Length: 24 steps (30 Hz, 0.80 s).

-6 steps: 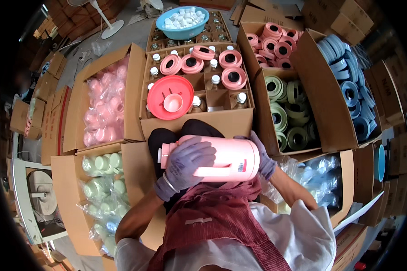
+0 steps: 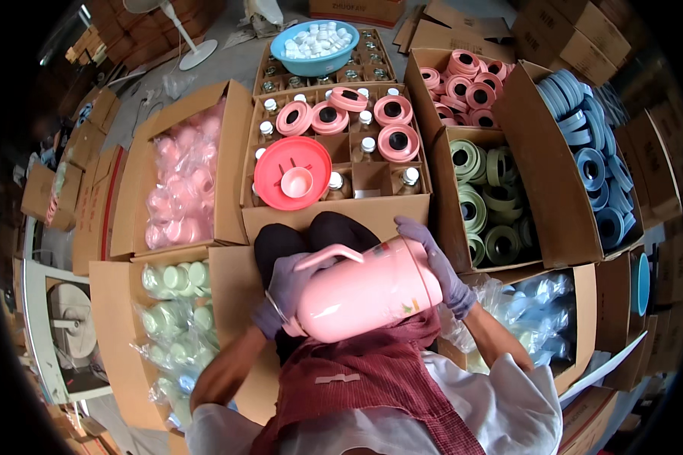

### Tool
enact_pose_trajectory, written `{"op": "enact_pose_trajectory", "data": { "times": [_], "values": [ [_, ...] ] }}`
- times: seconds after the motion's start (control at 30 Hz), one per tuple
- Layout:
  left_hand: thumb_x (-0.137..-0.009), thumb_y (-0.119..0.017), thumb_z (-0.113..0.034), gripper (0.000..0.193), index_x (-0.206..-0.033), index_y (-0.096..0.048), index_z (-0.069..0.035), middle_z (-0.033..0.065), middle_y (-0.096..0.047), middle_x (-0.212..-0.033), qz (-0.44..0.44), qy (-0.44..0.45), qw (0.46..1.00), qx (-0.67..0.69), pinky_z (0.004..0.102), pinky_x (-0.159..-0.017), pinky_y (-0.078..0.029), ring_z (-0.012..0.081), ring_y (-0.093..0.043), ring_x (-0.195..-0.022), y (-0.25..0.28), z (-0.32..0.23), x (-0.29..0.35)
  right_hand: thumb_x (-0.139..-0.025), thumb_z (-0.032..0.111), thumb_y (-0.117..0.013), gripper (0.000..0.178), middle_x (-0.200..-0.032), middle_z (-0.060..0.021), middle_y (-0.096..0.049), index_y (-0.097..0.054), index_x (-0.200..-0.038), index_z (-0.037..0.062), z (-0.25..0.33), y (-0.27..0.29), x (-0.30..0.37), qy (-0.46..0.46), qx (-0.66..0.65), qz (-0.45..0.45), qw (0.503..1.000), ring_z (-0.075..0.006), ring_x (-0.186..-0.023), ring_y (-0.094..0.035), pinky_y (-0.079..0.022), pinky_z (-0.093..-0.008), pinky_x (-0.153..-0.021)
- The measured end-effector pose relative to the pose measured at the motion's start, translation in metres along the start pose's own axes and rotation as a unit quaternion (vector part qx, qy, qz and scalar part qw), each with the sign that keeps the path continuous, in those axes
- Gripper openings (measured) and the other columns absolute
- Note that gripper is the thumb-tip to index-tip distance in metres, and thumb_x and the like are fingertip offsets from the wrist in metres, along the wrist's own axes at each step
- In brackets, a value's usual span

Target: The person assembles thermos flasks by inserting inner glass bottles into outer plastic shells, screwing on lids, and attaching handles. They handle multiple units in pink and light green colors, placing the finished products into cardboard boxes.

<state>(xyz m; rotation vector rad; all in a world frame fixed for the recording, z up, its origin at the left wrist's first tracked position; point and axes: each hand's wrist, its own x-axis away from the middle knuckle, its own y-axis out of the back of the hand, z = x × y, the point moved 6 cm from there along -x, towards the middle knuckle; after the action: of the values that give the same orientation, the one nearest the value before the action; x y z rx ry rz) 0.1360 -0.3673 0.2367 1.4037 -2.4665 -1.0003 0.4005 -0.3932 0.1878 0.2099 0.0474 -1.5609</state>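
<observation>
A pink thermos jug (image 2: pixel 364 292) lies on its side, tilted, across my lap. Its curved handle (image 2: pixel 328 256) is on the far side, and its base end, at the right, sits higher than its neck end. My left hand (image 2: pixel 284 284), in a grey-purple glove, wraps the neck end by the handle; the jug's body hides some of its fingers. Gloved alike, my right hand (image 2: pixel 439 265) grips the rim of the base, with fingertips showing above it. A small coloured print is on the jug's near side.
Ahead stands a divided carton (image 2: pixel 334 216) of white-capped bottles, pink rings and a red dish (image 2: pixel 292 173). Farther back is a blue basin (image 2: pixel 315 62) of white caps. Cartons of bagged pink (image 2: pixel 180 178), green (image 2: pixel 176 322) and blue parts (image 2: pixel 537 311) flank me; green rings (image 2: pixel 501 235) fill another.
The jug has been rolled over, so its handle has passed from the near side to the far side. My left hand has shifted from across its body to the neck end.
</observation>
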Motion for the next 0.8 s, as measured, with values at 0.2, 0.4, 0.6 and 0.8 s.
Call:
{"op": "enact_pose_trajectory", "data": {
  "times": [0.2,0.4,0.6,0.8],
  "values": [
    [-0.081,-0.057,-0.006,0.027,-0.104,-0.068,0.0,0.015,-0.07,-0.103,-0.108,-0.016,0.99,0.091,0.0344,-0.088,-0.052,0.026,-0.068,-0.096,0.011,-0.014,0.003,-0.1,0.024,-0.047,0.044,-0.126,-0.0091,-0.053,-0.039,-0.139,0.0048,0.017,-0.017,-0.002,-0.186,-0.14,0.039,0.972,-0.0163,-0.115,-0.052,-0.041,-0.0288,-0.103],
    [-0.093,-0.056,-0.015,0.024,-0.111,-0.065,-0.002,0.013,-0.069,-0.096,0.058,0.117,0.989,0.073,0.028,-0.076,-0.053,0.0189,-0.068,-0.084,-0.008,0.015,0.032,-0.089,0.053,-0.051,0.07,-0.142,-0.0211,-0.039,-0.042,-0.137,0.003,0.16,-0.032,-0.023,0.27,0.116,0.306,0.906,-0.0347,-0.136,-0.033,-0.021,-0.0453,-0.114],
    [-0.08,-0.061,-0.011,0.025,-0.102,-0.069,-0.003,0.0137,-0.069,-0.1,-0.138,0.018,0.989,0.05,0.0386,-0.092,-0.051,0.0276,-0.067,-0.095,0.026,-0.027,0.004,-0.086,0.029,-0.062,0.056,-0.13,-0.0121,-0.047,-0.044,-0.133,0.004,-0.017,-0.018,-0.007,-0.117,-0.252,0.019,0.96,-0.0217,-0.12,-0.048,-0.039,-0.0344,-0.103],
    [-0.077,-0.061,-0.009,0.023,-0.098,-0.068,-0.001,0.0161,-0.069,-0.101,-0.113,-0.027,0.99,0.074,0.0391,-0.093,-0.051,0.0321,-0.066,-0.097,0.02,-0.019,0.004,-0.092,0.007,-0.05,0.047,-0.137,-0.0147,-0.042,-0.04,-0.138,0.004,-0.017,-0.016,0.002,-0.073,-0.072,0.06,0.993,-0.0244,-0.126,-0.044,-0.036,-0.0343,-0.107]
  ]
}}
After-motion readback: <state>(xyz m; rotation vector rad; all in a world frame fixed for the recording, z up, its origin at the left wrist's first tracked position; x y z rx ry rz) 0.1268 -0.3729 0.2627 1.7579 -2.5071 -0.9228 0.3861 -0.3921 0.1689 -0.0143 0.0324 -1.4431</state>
